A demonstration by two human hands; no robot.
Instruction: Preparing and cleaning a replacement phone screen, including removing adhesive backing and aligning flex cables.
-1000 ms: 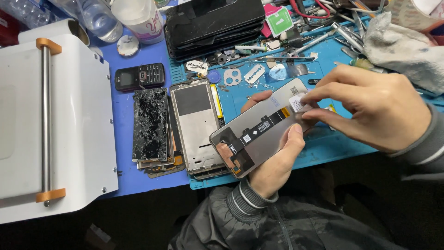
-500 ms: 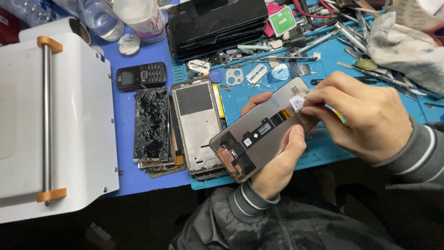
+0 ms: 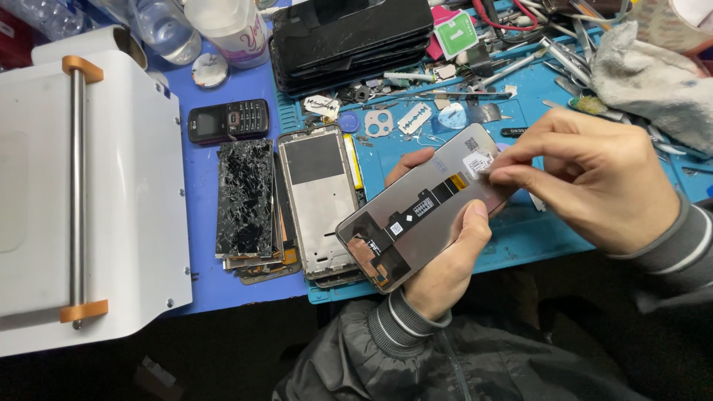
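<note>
In the head view, the left hand (image 3: pixel 445 252) rises from the lower middle of the frame and grips a grey phone display panel (image 3: pixel 427 204) from below, thumb pressed along its lower right edge and fingers wrapped behind its upper edge. The panel lies tilted, back side up, in the centre of the frame above the blue work mat (image 3: pixel 520 245), with a black flex cable and a white sticker (image 3: pixel 477 162) on its surface. The right hand (image 3: pixel 594 182) comes in from the right, its thumb and forefinger pressed together at the panel's upper right end, right at the sticker; whether they pinch the sticker or something small on it cannot be told.

Left of the panel, a bare phone frame (image 3: pixel 319 200) lies on a stack, and beside it a shattered black screen (image 3: pixel 245 197) tops another stack. A small black keypad phone (image 3: pixel 228 121) sits above them. A white machine (image 3: pixel 82 200) with orange-ended bar fills the left side. Dark screens are stacked (image 3: pixel 349 41) at the top centre, and a grey cloth (image 3: pixel 653 82) lies in the upper right.
</note>
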